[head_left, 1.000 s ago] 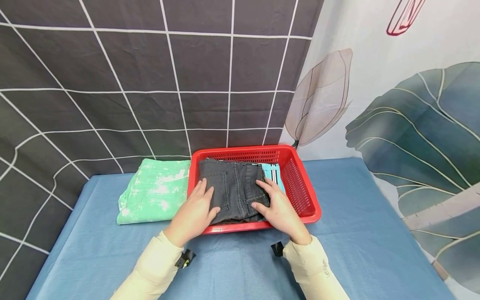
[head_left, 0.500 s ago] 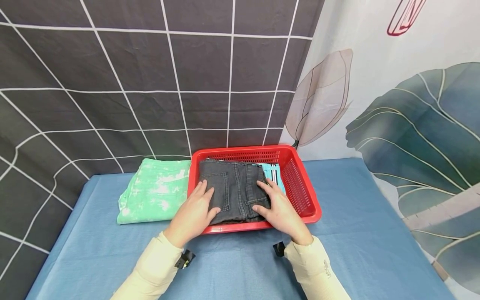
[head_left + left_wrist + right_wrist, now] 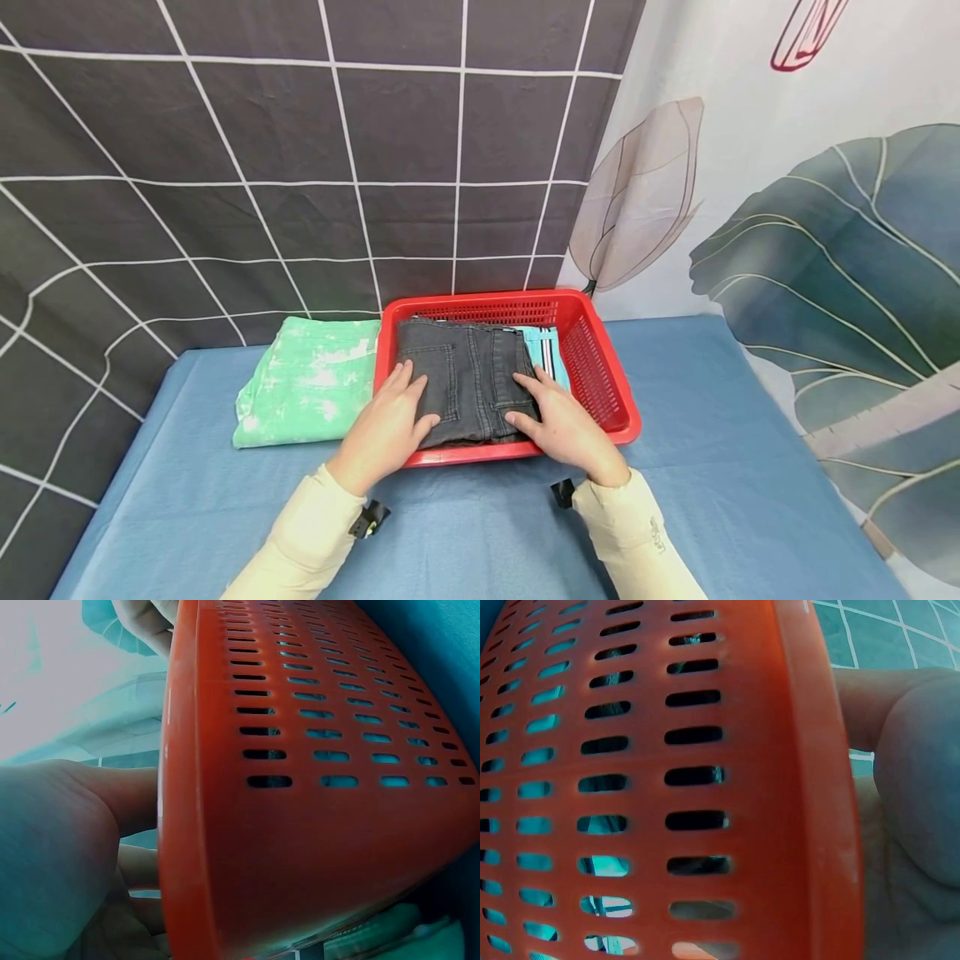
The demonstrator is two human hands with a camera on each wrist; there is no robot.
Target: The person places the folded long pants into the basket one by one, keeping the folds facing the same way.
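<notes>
Folded dark grey jeans (image 3: 472, 383) lie in a red plastic basket (image 3: 592, 350), on its left side. My left hand (image 3: 386, 429) rests on the left part of the jeans, fingers extended. On their right edge my right hand (image 3: 566, 425) lies with its fingers spread. A light blue striped garment (image 3: 550, 346) shows in the basket to the right of the jeans, partly under them. Both wrist views show the basket's slotted outer wall (image 3: 322, 847); its rim hides the fingertips there.
A folded green and white tie-dye cloth (image 3: 315, 383) lies against the basket's left side. Blue cloth (image 3: 720, 467) covers the table. Behind it hangs a dark grid-patterned curtain (image 3: 405, 125), with a leaf-printed white one (image 3: 675, 50) at right.
My right hand has shifted slightly to the right and down along the edge of the jeans. The left hand stays in place, and the jeans look unmoved.
</notes>
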